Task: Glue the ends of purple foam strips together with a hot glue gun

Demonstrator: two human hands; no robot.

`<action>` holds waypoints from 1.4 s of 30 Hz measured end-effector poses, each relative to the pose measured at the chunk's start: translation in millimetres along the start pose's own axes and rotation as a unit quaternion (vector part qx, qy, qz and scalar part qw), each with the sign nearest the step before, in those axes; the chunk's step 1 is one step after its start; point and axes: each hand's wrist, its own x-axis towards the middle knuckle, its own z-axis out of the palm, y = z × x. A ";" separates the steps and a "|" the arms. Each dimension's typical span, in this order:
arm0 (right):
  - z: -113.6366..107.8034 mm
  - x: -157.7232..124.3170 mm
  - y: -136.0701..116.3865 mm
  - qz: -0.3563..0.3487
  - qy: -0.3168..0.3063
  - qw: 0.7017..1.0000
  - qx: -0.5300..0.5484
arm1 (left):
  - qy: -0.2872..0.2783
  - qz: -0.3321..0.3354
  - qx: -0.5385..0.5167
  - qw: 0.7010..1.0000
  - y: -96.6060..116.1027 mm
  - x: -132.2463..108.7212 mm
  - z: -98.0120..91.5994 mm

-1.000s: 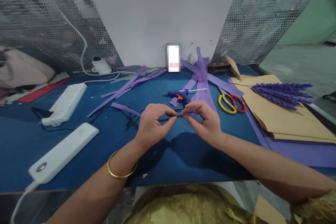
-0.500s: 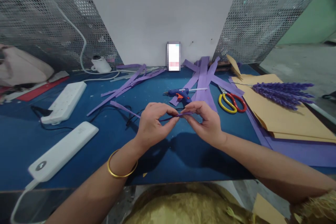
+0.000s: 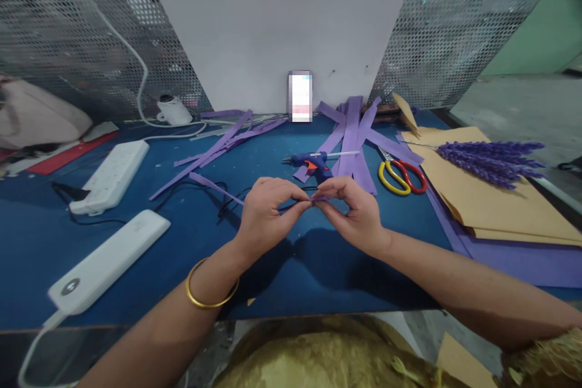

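Note:
A narrow purple strip [image 3: 218,188] runs from the left into my left hand [image 3: 273,213], whose thumb and fingertips pinch it. My right hand [image 3: 348,211] pinches the same strip just beside, and the fingertips of both hands nearly touch. A bit of purple shows between the right thumb and fingers. Both hands are raised over the blue table [image 3: 318,291]. Just beyond them lies a blue glue gun [image 3: 313,162] with an orange trigger, its nozzle pointing left.
Purple strips [image 3: 352,139] lie behind the glue gun. Scissors [image 3: 402,177] rest at right, beside brown paper [image 3: 491,206] bearing purple flowers [image 3: 493,162]. At left are a power strip [image 3: 113,176] and a white power bank [image 3: 109,260]. A phone [image 3: 301,97] stands at the back.
The fingertips of both hands have come slightly closer together, and the purple piece at the right fingers has shifted a little. The objects on the table have not moved.

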 end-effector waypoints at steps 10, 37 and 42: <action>-1.2 0.8 -1.0 0.018 0.002 1.000 0.017 | 0.011 0.029 0.047 0.998 -2.6 -2.2 0.4; -7.7 10.3 -4.3 0.054 0.050 0.996 0.057 | 0.043 0.000 0.080 0.996 -6.8 0.3 -2.2; -11.3 13.9 -4.9 0.086 0.081 0.991 0.064 | 0.072 0.004 0.087 0.994 -8.5 1.3 -3.7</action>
